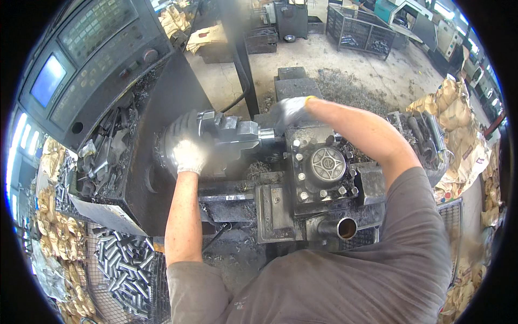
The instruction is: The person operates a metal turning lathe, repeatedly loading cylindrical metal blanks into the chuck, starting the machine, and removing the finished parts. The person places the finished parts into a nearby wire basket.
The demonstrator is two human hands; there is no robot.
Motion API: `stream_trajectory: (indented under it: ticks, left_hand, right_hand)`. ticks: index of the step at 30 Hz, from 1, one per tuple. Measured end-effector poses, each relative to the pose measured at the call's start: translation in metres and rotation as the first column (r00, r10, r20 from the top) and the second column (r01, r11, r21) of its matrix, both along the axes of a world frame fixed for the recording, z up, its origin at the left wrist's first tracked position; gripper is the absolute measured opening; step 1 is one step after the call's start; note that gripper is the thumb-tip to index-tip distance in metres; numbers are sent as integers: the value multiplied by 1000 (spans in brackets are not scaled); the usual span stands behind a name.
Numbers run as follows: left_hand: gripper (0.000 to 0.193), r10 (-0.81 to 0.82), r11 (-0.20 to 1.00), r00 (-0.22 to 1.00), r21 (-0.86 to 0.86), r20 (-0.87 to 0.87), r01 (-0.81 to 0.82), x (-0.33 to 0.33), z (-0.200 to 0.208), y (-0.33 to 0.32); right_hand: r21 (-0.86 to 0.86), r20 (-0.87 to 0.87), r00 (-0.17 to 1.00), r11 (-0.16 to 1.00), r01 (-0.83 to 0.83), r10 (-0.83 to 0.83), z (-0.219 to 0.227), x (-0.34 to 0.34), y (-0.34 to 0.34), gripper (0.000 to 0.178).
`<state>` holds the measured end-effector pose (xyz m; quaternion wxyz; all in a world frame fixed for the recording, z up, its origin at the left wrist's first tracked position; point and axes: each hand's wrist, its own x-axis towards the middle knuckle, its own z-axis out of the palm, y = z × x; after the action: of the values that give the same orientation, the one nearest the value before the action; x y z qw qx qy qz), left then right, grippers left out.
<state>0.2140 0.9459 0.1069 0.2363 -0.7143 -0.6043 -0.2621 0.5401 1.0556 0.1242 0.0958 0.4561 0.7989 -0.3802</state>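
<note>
A lathe chuck (pixel 181 127) with stepped jaws (pixel 232 129) stands in the middle of the machine. From the jaws a short bright metal cylinder (pixel 266 134) sticks out to the right. My left hand (pixel 190 156), in a white glove, is at the near side of the chuck; a blur covers its fingers. Beyond the tool turret (pixel 318 167), my right hand (pixel 293 110), in a whitish glove with a yellow cuff, reaches near the cylinder's right end. Motion smears its fingers, so whether it holds anything is hidden. The turret carries several bolts and a round cap (pixel 328 164).
A control panel (pixel 81 59) stands at the left, above a tray (pixel 129 178) of loose tools. Below it, a wire basket (pixel 91 270) holds metal tubes (pixel 127 267). Crumpled brown paper sacks (pixel 453 119) lie at the right. Metal chips cover the floor (pixel 345 89) behind the lathe.
</note>
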Motion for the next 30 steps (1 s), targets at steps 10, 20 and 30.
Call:
stream_trajectory:
  ticks: [10,20,30]
  left_hand:
    - [69,-41,999,999,18,27,40,4,-4,3]
    - [66,-29,1000,999,6,38,29,7,-7,-11]
    - [75,-152,977,977,-128,146,171,8,21,-14]
  right_hand:
    - [-434,25,992,895,-100,123,-34,-7,45,63]
    - [400,210,972,899,-180,101,-4,87,-20,56]
    - [757,-498,835,353,550,-234,115,106,-188,71]
